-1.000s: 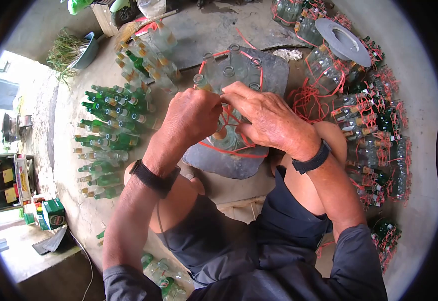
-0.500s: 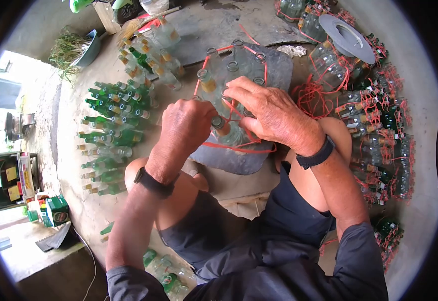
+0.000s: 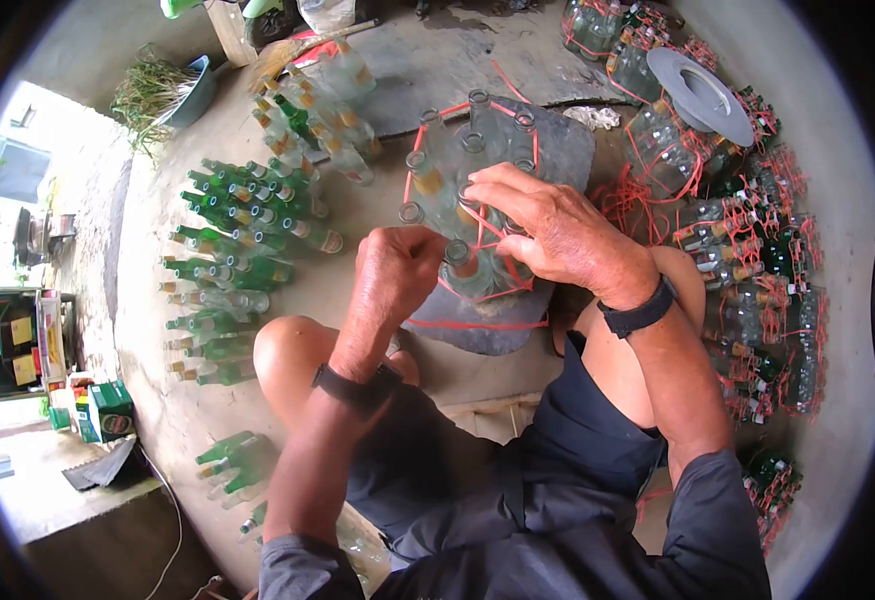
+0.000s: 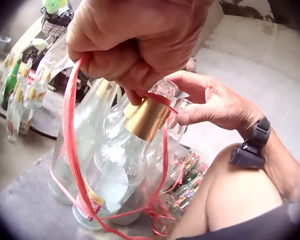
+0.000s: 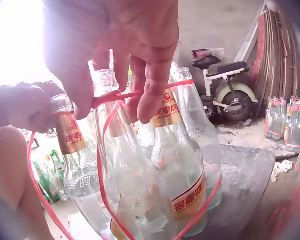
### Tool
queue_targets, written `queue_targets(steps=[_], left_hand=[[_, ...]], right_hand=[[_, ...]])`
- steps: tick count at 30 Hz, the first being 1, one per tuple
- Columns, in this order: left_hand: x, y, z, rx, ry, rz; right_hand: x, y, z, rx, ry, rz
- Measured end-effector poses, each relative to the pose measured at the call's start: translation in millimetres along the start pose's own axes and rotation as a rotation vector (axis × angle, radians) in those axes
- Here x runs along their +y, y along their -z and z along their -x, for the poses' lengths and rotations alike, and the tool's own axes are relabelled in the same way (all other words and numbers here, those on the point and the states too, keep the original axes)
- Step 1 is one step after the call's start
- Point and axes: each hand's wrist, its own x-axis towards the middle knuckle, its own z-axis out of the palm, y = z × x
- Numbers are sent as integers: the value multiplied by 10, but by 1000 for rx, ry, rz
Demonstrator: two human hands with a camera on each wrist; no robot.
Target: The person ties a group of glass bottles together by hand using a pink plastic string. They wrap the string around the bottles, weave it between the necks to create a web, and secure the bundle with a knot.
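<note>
Hands [image 3: 397, 268] [image 3: 579, 238] meet red twine [image 4: 70, 130] around clear bottles [image 4: 112, 175], left gripping, right perhaps pinching.

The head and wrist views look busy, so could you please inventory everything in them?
Grouped bottles: at least eight, clear, on slab
Red strip: count unclear, red, around grouped bottles
Slab: one, grey, centre
Green bottles: many, green, left
Gold-necked bottles: several, mostly clear, upper left
Tied bundles: many, clear and green, right
Ring-shaped object: one, grey, on tied bundles
Basin: one, blue-grey, upper left
Plants: a bunch, green, in basin
Broom: one, straw-coloured, top
Box: one, green, far left
Two-wheeler: one, pale and black, right-wrist background
Shorts: one, dark, lap
Wrist straps: two, black, on wrists
Hands: two, bare, left hand gripping red strip, right hand near grouped bottles
</note>
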Motion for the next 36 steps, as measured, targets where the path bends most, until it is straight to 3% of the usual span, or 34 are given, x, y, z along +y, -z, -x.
queue_targets(steps=[9,18,24,29,36], left_hand=[[37,-232,183,169,29,138],[140,-379,349,221,58,258],[0,-348,375,145,-19,322],[-75,-397,486,291,-186,340],[-72,-318,596,282,-74,305]], right_hand=[[21,94,-27,15,97,5],[23,200,-85,-70,99,30],[-35,189,-79,-77,68,41],[-89,208,-85,-80,85,63],[-113,224,-90,-112,20,37]])
